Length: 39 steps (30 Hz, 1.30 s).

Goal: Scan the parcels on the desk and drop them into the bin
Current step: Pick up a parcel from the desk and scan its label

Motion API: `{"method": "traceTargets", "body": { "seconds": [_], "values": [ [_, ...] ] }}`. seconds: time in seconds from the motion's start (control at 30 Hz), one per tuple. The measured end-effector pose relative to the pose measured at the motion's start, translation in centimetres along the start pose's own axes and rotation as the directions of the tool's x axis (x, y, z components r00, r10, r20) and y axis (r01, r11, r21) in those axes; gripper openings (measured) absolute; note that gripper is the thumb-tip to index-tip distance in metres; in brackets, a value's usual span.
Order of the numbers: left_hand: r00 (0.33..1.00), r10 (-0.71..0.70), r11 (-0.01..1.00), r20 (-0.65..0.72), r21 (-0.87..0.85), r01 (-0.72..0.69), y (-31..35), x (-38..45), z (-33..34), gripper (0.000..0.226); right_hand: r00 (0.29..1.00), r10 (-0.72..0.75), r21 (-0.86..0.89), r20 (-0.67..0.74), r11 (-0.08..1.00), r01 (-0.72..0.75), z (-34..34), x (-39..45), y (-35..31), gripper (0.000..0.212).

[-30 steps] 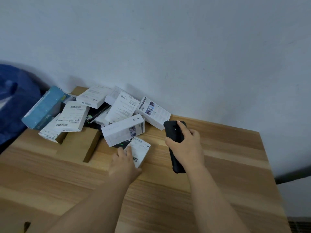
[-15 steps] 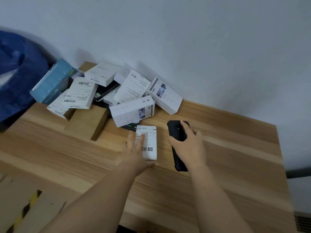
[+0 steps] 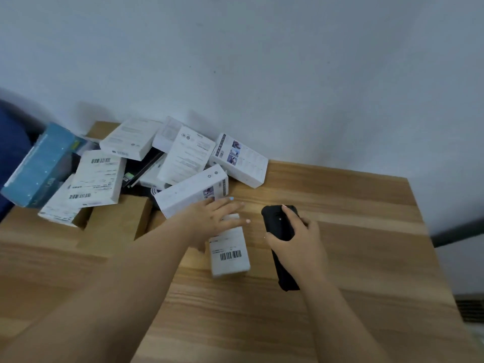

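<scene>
The parcel [image 3: 229,251] lies flat on the desk [image 3: 340,297], barcode face up, just in front of the pile [image 3: 146,169] and beside the scanner [image 3: 281,244]. Your left hand [image 3: 213,218] rests on its far end with fingers straight and spread, pinning it without gripping. Your right hand [image 3: 298,241] is wrapped around the scanner, index finger along its top. Keep the left fingers clear of the barcode, tilt the scanner head toward the printed bars, and hold the parcel steady until the read registers. Avoid nudging the white box [image 3: 191,192] touching your left hand, as the pile looks loosely stacked. No bin is visible, so its contents cannot be stated.
</scene>
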<state>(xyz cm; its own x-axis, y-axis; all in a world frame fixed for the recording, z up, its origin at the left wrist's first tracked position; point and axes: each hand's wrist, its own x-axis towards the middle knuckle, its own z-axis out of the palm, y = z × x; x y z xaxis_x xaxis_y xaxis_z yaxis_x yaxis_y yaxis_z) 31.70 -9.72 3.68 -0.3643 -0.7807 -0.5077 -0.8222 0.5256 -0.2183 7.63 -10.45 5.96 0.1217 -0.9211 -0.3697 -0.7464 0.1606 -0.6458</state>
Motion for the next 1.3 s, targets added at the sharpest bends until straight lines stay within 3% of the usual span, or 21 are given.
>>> {"method": "traceTargets", "body": {
  "seconds": [0.17,0.37,0.53,0.67,0.83,0.97,1.13,1.23,1.3],
  "values": [
    [0.984,0.171,0.98,0.042,0.099,-0.175,-0.5,1.9,0.3,0.127,0.997,0.035,-0.008,-0.064,0.999,-0.035,0.7,-0.1,0.1,0.072],
    [0.985,0.169,0.985,-0.038,-0.018,-0.169,-0.2,1.3,1.9,0.096,0.993,0.032,-0.012,-0.114,0.999,-0.033,2.1,-0.6,-0.5,0.073],
    [0.993,-0.066,0.972,-0.098,-0.232,0.042,1.3,0.6,3.5,0.103,0.995,0.03,-0.003,-0.098,1.0,-0.031,2.5,-0.7,-0.9,0.074],
    [0.946,-0.309,0.859,-0.104,-0.457,0.23,3.9,0.4,3.6,0.109,0.997,0.006,-0.013,-0.077,1.0,-0.007,2.3,-0.4,-1.5,0.074],
    [0.885,-0.457,0.756,-0.093,-0.565,0.331,5.4,0.8,3.3,0.107,0.998,-0.022,-0.021,-0.054,1.0,0.021,1.6,0.2,-1.9,0.073],
    [0.816,-0.552,0.766,-0.173,-0.491,0.414,4.6,-0.4,1.4,0.101,0.997,-0.067,-0.027,-0.032,0.997,0.066,0.5,0.1,-2.6,0.073],
    [0.771,-0.571,0.82,-0.282,-0.249,0.516,0.7,-3.8,-3.0,0.098,0.98,-0.201,-0.05,0.002,0.978,0.201,-1.8,-0.4,-5.5,0.071],
    [0.725,-0.614,0.786,-0.313,-0.157,0.598,-1.6,-6.6,-5.8,0.099,0.947,-0.319,-0.071,0.038,0.944,0.321,-3.5,-1.1,-8.1,0.071],
    [0.653,-0.667,0.73,-0.36,-0.136,0.67,-2.8,-8.5,-7.4,0.1,0.916,-0.396,-0.092,0.069,0.911,0.401,-4.5,-1.7,-9.8,0.071]
  ]
}}
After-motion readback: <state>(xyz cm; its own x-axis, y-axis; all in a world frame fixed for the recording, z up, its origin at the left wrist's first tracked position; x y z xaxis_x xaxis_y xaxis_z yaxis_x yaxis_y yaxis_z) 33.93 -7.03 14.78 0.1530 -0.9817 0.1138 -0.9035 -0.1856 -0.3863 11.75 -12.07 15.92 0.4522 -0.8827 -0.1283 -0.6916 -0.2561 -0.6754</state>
